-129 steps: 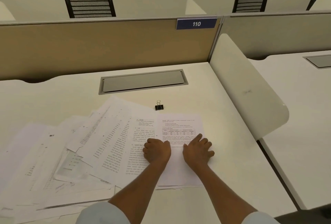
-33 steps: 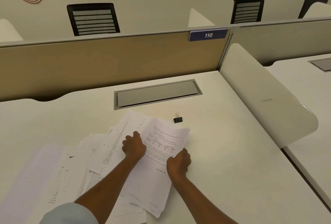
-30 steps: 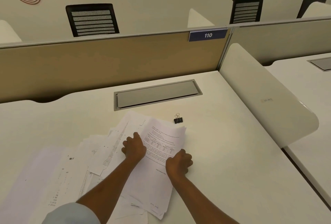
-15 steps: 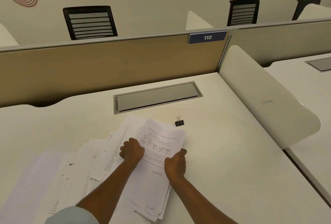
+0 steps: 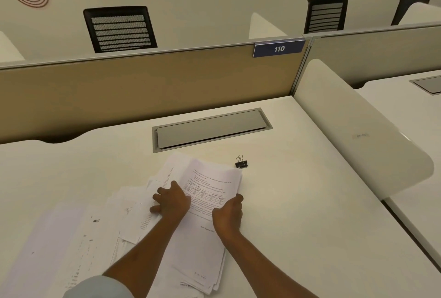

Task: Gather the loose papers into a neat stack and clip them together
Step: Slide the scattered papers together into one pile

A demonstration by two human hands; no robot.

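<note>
Papers (image 5: 210, 202), fanned on the desk (image 5: 298, 214), are being squared between the left hand (image 5: 173, 203), pressed flat on top, and the right hand (image 5: 228, 214), cupped against their edge; slippage is being risked, the binder clip (image 5: 241, 164) lying unused just beyond.

Print on the top sheet (image 5: 210, 192) is too small to read; leftmost papers (image 5: 47, 250) are blurred and run off the bottom edge.

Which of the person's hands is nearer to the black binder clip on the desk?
The right hand. It grips the right edge of the gathered papers, almost directly below the binder clip. The left hand presses the sheets farther to the left.
</note>
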